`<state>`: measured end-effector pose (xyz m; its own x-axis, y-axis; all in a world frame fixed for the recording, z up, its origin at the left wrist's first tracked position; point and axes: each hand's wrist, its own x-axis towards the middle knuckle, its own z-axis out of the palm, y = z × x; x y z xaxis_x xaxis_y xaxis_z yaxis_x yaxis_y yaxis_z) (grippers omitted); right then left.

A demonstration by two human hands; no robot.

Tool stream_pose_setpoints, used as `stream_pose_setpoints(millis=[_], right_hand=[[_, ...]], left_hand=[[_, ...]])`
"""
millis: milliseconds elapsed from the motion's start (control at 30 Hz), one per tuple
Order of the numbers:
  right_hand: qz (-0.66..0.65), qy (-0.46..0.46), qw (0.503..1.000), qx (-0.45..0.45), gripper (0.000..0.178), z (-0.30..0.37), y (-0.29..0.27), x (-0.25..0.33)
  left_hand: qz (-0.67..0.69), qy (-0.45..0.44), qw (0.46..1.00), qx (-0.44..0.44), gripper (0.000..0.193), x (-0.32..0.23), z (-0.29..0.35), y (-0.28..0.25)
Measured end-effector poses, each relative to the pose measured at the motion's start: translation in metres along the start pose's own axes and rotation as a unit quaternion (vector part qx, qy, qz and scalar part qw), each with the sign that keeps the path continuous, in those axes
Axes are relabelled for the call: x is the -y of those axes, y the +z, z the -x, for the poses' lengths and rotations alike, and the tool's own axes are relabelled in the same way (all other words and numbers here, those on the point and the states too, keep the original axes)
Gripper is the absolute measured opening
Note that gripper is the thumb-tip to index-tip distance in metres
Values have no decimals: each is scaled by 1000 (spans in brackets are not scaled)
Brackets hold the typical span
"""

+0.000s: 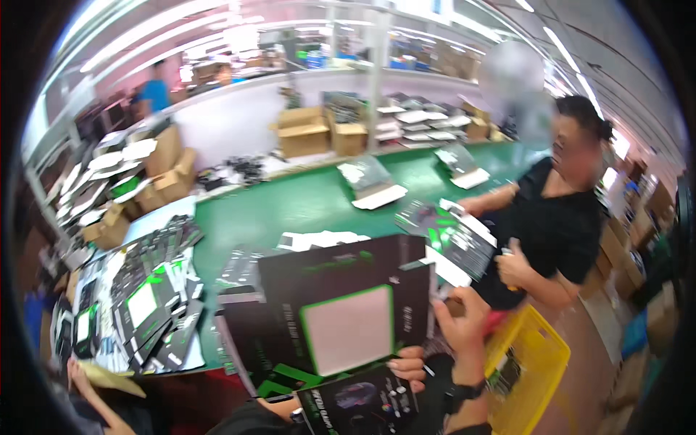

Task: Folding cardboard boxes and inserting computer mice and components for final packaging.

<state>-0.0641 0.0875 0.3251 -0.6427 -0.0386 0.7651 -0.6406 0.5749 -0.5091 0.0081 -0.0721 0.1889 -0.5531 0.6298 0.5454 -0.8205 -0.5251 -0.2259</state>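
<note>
An unfolded black-and-green cardboard box (417, 304) with a pale window panel stands open in front of me. My left hand (409, 367) is closed on its lower part, the forearm passing behind a printed flap with a computer mouse picture. Beside the box's right edge, my right hand (467, 319) has its fingers curled around something small and brownish that I cannot make out. A dark band circles the right wrist.
A co-worker (551, 225) at the right holds a flat printed carton (464, 246). Flattened cartons (156, 297) pile up on the green table (290, 203) at left. A yellow crate (540, 362) stands low at right. Another person's hand (76, 373) is at lower left.
</note>
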Motion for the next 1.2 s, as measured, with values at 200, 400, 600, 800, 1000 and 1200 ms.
stream_pose_setpoints(millis=[200,400,600,800,1000,1200], right_hand=[[-12,-10,999,36,37,20,-14,-12],[121,-142,982,-12,27,18,13,15],[205,-37,977,-48,25,41,26,-21],[308,308,862,260,80,87,11,-45],[231,251,938,65,75,55,-30,-22],[22,22,999,9,31,0,-48,38]], left_hand=[[-828,-78,380,-404,28,-31,209,54],[-955,-141,11,-260,25,2,213,105],[-938,-232,-47,-255,24,-45,212,100],[-787,144,341,-494,28,-159,96,156],[-768,264,457,-363,30,-120,-30,211],[-966,56,76,-242,30,-78,-54,198]])
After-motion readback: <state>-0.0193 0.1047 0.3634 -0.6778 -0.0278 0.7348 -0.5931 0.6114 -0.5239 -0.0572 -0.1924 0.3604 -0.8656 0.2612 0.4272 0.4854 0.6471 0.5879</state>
